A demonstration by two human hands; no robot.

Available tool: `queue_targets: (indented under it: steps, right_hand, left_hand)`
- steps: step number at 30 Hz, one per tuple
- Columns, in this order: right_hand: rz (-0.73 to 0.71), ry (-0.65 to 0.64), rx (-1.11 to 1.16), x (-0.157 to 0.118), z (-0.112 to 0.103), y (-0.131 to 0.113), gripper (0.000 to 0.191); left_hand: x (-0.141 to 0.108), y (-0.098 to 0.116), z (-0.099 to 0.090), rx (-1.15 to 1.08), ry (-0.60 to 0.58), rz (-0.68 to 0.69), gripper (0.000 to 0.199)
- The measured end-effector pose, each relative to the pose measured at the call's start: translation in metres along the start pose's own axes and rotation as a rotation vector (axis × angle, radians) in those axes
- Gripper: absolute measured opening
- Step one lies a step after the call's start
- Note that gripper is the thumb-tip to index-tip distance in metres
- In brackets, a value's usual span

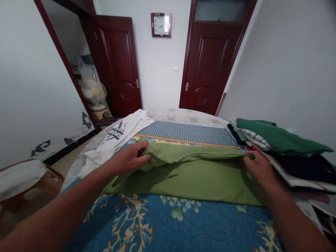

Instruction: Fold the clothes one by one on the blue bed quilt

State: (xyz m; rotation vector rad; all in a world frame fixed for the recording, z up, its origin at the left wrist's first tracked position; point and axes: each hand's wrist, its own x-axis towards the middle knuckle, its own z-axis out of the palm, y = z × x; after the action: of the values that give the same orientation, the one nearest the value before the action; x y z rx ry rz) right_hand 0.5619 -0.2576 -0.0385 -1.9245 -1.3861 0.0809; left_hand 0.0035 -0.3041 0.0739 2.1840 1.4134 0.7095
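Evidently, left hand (133, 156), right hand (256, 164): fingers pinching green garment (183, 171) (edge lifted).

- Wall clock (159, 25) — red-framed
- White switch (175, 70) — below clock, slightly right
- Open door (117, 63) — left of clock
- Shut door (207, 63) — right of clock
- Fan (92, 91) — lower left of clock

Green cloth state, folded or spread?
Partly folded: the green cloth lies in a wide band, an upper layer held raised by the left hand and right hand.
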Motion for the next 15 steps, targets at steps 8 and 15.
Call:
queue_targets:
  steps: [8, 15]
  right_hand:
    - [0.021, -0.119, -0.051, -0.03, -0.006, 0.02, 0.025]
    - [0.131, 0.001, 0.09, -0.032, -0.002, 0.028, 0.037]
  left_hand:
    - [-0.011, -0.073, 0.012, -0.067, 0.131, -0.401, 0.041]
    - [0.053, -0.104, 0.033, 0.27, 0.294, -0.572, 0.041]
